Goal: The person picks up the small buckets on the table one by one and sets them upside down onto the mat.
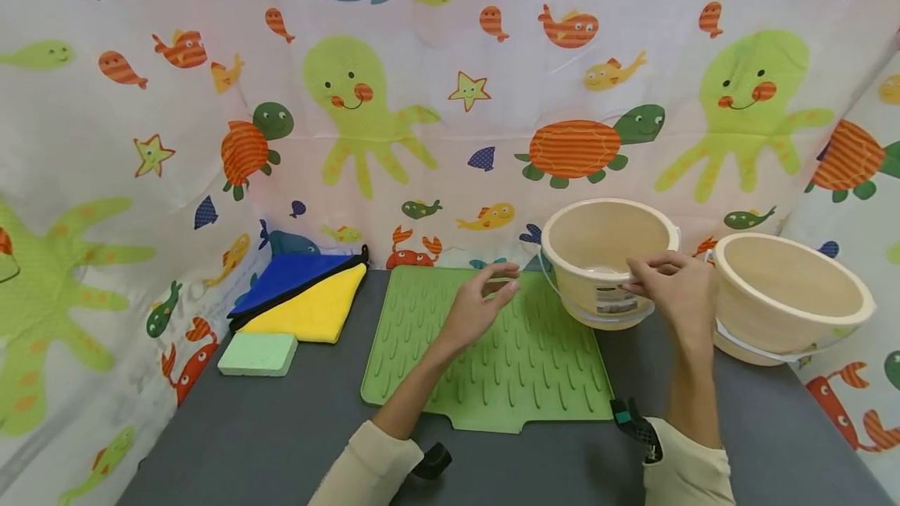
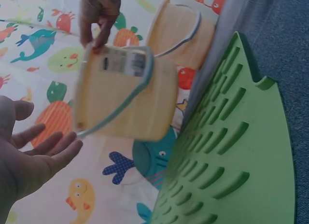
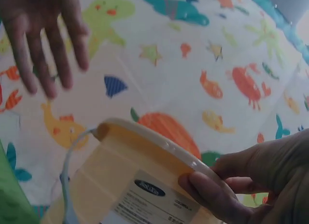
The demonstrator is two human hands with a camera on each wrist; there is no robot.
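Note:
My right hand (image 1: pixel 673 291) pinches the rim of a cream bucket (image 1: pixel 587 287), thumb on the outside near the label, as the right wrist view shows. The bucket is upright at the back right corner of a green ridged mat (image 1: pixel 492 350), its handle hanging down. To the left of the bucket, my left hand (image 1: pixel 474 307) is over the mat with fingers spread and nothing in them; the left wrist view shows a gap between it and the bucket (image 2: pixel 120 98). Whether the bucket's base touches the mat is unclear.
A second cream bucket (image 1: pixel 794 287) stands at the right. Blue cloth (image 1: pixel 281 279) and yellow cloth (image 1: pixel 309 307) lie at the back left, with a pale green sponge (image 1: pixel 258 354) in front. A patterned curtain (image 1: pixel 422 45) hangs behind the grey table (image 1: pixel 281 443).

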